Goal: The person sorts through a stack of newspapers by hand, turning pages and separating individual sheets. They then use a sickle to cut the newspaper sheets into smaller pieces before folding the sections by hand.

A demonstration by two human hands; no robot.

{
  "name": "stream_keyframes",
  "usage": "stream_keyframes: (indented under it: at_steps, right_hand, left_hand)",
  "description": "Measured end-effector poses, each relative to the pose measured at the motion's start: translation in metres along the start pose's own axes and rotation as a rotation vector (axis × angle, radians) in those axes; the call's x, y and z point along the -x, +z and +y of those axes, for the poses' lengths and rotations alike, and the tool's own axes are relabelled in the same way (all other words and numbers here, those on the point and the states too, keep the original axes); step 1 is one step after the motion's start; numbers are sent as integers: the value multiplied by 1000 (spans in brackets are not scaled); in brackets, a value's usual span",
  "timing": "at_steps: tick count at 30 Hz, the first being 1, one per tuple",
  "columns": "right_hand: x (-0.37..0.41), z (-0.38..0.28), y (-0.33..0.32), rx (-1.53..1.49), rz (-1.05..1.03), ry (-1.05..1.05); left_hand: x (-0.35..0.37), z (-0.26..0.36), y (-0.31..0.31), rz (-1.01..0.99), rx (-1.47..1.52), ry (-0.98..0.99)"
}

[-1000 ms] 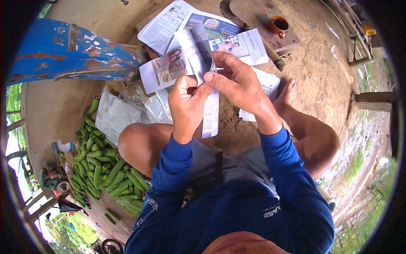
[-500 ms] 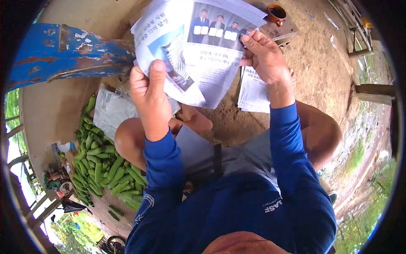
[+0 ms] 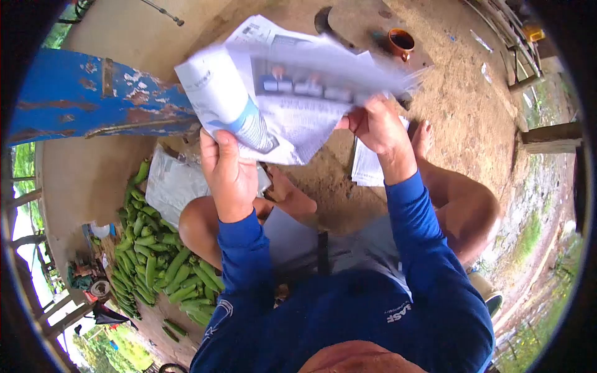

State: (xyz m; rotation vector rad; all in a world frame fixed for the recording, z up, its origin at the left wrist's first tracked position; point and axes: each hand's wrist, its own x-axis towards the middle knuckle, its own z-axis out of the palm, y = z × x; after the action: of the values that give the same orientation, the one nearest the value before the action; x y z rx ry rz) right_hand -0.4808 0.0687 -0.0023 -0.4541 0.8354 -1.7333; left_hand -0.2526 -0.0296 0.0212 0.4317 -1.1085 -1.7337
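A printed newspaper sheet (image 3: 292, 118) is stretched between my two hands, its upper part smeared by motion. My left hand (image 3: 229, 171) pinches its lower left edge, thumb on top, where the paper curls over. At the right side, my right hand (image 3: 380, 127) has its fingers closed on the sheet's edge. Below that hand, more newspaper (image 3: 368, 163) lies on the ground. A pale plastic bag (image 3: 177, 183) lies beyond my left knee, next to a large heap of long green gourd-like vegetables (image 3: 152, 255).
An orange-brown mug (image 3: 401, 42) with dark liquid stands on a low wooden board (image 3: 373, 22), beside a curved dark blade (image 3: 331, 28). A blue post with peeling paint (image 3: 112, 93) reaches in from the left. My bare foot (image 3: 423, 138) rests on the dirt ground (image 3: 460, 112).
The newspaper has tilted and shifted down and left, uncovering the curved blade and more of the board. My right hand has moved lower; my left hand has moved slightly down and right.
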Motion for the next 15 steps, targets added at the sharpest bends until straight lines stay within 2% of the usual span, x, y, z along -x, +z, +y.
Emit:
stream_keyframes:
  at_steps: [3,5,10,15]
  right_hand:
    - [-10,10,-22,139,45,-68]
    - [-2,-2,1,187,92,-125]
    - [0,-9,9,118,195,-169]
    - [3,-22,4,106,237,-223]
  left_hand:
    - [-5,-3,-5,28,-2,-11]
    - [-2,-3,-2,90,54,-25]
    - [-8,-9,2,209,210,124]
    - [-17,-26,-32,247,328,118]
